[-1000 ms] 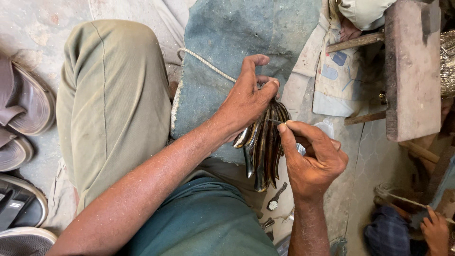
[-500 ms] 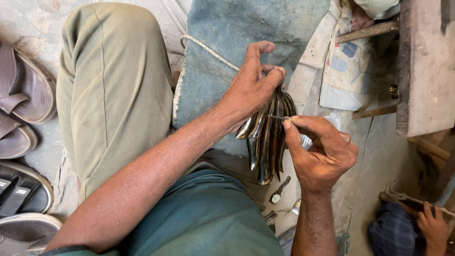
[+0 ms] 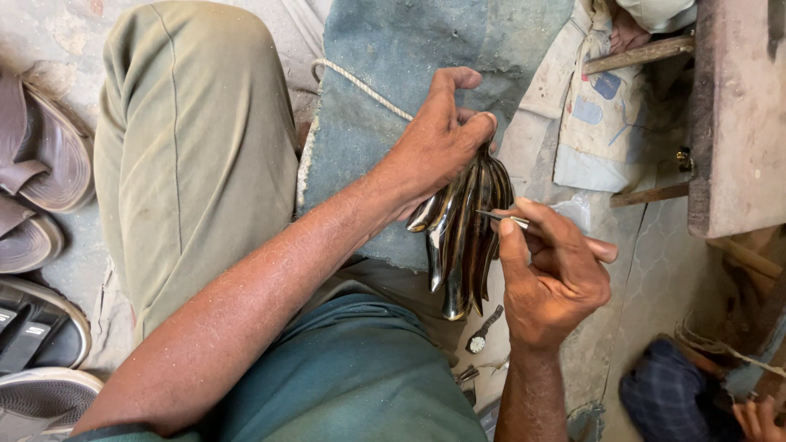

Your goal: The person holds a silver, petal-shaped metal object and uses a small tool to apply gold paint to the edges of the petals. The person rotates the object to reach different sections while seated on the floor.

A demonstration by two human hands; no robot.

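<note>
Mid-frame, his left hand (image 3: 438,143) clenches a bundle of curved metal pieces (image 3: 465,237); right hand (image 3: 553,278) pinches a thin pointed tool (image 3: 501,218) against them, work underway.

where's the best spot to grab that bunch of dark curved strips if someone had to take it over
Grip the bunch of strips at its upper end, just below the left hand, coming from the side away from the body. There the strips are gathered tight, while the lower tips fan out loose. Probably avoid the middle, where the right hand works a thin metal tool against them.
</note>
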